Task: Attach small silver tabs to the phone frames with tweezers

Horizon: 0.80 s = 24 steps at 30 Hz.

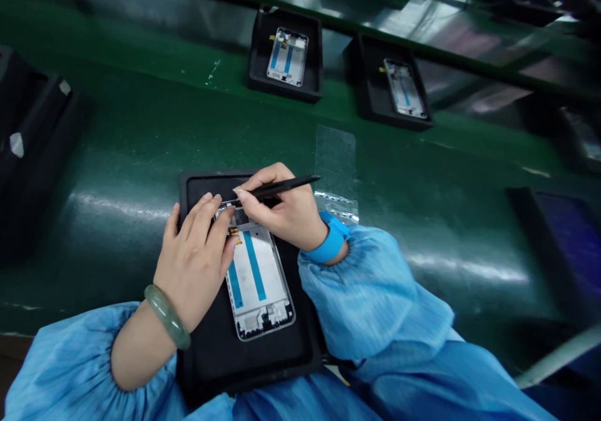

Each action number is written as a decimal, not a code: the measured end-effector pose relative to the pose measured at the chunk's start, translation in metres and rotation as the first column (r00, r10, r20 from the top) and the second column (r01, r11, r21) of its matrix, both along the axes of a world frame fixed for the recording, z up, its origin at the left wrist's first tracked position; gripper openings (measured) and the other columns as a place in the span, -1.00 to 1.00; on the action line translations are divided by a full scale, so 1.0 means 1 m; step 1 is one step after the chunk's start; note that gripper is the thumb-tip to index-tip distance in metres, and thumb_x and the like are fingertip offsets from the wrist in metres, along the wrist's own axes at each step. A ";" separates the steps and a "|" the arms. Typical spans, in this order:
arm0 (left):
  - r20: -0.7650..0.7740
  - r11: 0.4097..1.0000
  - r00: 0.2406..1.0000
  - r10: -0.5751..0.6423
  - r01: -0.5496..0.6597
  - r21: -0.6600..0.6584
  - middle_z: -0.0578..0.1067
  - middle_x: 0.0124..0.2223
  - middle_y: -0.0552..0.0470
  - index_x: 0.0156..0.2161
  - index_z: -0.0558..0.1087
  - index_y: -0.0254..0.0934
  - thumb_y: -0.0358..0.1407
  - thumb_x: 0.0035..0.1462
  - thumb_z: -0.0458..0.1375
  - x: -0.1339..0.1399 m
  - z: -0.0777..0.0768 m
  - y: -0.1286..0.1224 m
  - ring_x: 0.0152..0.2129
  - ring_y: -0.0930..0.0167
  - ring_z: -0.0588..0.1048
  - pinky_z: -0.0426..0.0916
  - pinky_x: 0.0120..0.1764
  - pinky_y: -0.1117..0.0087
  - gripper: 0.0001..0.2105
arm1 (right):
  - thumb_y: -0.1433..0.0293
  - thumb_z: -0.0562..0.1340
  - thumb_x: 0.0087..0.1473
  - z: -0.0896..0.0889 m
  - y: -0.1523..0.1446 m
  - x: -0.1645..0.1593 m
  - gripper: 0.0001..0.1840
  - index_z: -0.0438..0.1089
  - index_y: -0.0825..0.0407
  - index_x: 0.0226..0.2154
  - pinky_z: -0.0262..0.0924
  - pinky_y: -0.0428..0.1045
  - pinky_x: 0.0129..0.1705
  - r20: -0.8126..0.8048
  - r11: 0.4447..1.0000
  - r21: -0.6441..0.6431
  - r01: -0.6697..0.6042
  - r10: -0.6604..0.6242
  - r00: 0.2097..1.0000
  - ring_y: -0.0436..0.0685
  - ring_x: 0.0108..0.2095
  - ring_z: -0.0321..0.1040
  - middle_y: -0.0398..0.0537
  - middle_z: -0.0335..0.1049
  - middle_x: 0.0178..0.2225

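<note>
A phone mid-frame (277,277) with a silver back and two blue adhesive strips lies tilted in a black foam tray (253,361). My left hand (195,258) rests over its upper left corner, fingers stretched out and touching the frame near a small yellow flex cable (234,231). Pinched in my right hand (291,211) are slim black tweezers (282,187), held like a pen. Their tips reach toward the phone's top edge, beside my left fingertips. Those fingers partly hide the tips and the corner below them.
A clear plastic film (335,164) lies on the green bench (136,133) beyond my right hand. Two black trays, one in the middle (286,92) and one farther right (394,117), hold similar phone parts. Dark trays (40,139) are stacked at left. Another dark tray (530,220) sits at right.
</note>
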<state>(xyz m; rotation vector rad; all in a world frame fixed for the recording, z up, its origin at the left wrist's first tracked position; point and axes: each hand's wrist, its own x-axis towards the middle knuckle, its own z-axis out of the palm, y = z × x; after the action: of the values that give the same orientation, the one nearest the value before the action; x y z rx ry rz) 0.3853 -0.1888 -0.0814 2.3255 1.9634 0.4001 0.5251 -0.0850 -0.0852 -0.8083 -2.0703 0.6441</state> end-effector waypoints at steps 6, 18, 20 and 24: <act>0.024 1.000 1.000 -0.002 0.002 0.004 0.32 0.13 -0.23 0.09 0.27 -0.37 -0.30 0.22 -0.07 -0.001 0.000 0.001 0.11 0.15 0.25 0.15 0.07 -0.08 -0.64 | 0.37 0.23 0.04 -0.002 -0.001 -0.001 -0.90 0.29 0.04 -0.38 0.25 -0.10 -0.37 0.050 0.999 -0.014 -0.029 0.029 0.998 -0.03 -0.43 0.36 -0.17 0.37 -0.43; 0.007 1.000 1.000 -0.009 0.008 0.024 0.32 0.13 -0.21 0.09 0.26 -0.36 -0.30 0.22 -0.06 -0.002 -0.001 0.000 0.12 0.18 0.25 0.15 0.08 -0.06 -0.65 | 0.45 0.23 -0.01 0.003 -0.001 -0.004 -0.93 0.28 0.05 -0.43 0.19 -0.17 -0.48 0.019 0.996 -0.082 0.024 -0.022 1.000 -0.11 -0.52 0.27 -0.22 0.31 -0.47; 0.008 1.000 1.000 -0.009 0.008 0.022 0.32 0.13 -0.22 0.08 0.26 -0.36 -0.30 0.22 -0.06 -0.002 -0.001 0.000 0.12 0.17 0.25 0.15 0.08 -0.06 -0.65 | 0.42 0.22 0.00 0.002 -0.001 -0.004 -0.94 0.29 0.04 -0.42 0.20 -0.15 -0.44 0.036 0.997 -0.073 0.010 -0.007 0.999 -0.08 -0.49 0.29 -0.21 0.32 -0.47; 0.008 1.000 1.000 -0.005 0.005 0.018 0.32 0.13 -0.22 0.08 0.26 -0.35 -0.30 0.23 -0.07 -0.001 -0.001 0.000 0.12 0.17 0.24 0.14 0.08 -0.06 -0.65 | 0.45 0.21 0.00 0.001 -0.001 -0.004 -0.94 0.27 0.04 -0.41 0.21 -0.14 -0.43 0.050 1.000 -0.005 0.013 -0.013 0.999 -0.08 -0.47 0.31 -0.21 0.34 -0.46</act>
<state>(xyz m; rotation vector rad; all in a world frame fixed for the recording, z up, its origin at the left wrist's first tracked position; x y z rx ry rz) 0.3842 -0.1887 -0.0820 2.3350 1.9587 0.4270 0.5210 -0.0856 -0.0844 -0.8479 -2.1072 0.6291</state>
